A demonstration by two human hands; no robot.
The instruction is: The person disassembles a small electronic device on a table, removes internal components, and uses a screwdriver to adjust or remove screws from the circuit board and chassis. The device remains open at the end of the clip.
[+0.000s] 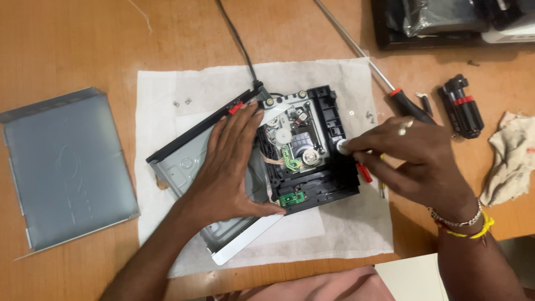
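The left hand point(231, 167) lies flat, fingers spread and open, on the grey sheet-metal chassis point(184, 161) of an opened disc player, its fingertips reaching the edge of the black plastic disc-drive mechanism point(312, 150) that sits in the chassis's right part. The thumb stretches along the drive's lower edge beside a small green circuit board point(292, 198). The right hand point(415, 161) comes in from the right, its fingers closed on a small white tip point(343, 146) pressed against the drive's right rim; a red-handled tool point(363, 171) shows under the same fingers, though whether the hand grips it cannot be told. The chassis rests tilted on a white paper sheet point(334, 234) spread over the brown wooden table point(67, 44), with a black cable point(237, 39) running up from its top corner. A few tiny screws point(182, 102) lie on the paper above the chassis. Well to the left lies the removed grey metal cover point(64, 167). To the right rest a long screwdriver with a black and red handle point(407, 103), a black cylindrical tool with a red band point(462, 106) and a crumpled dirty cloth point(510, 159). The right wrist wears a silver chain and a yellow and red thread band point(465, 223)
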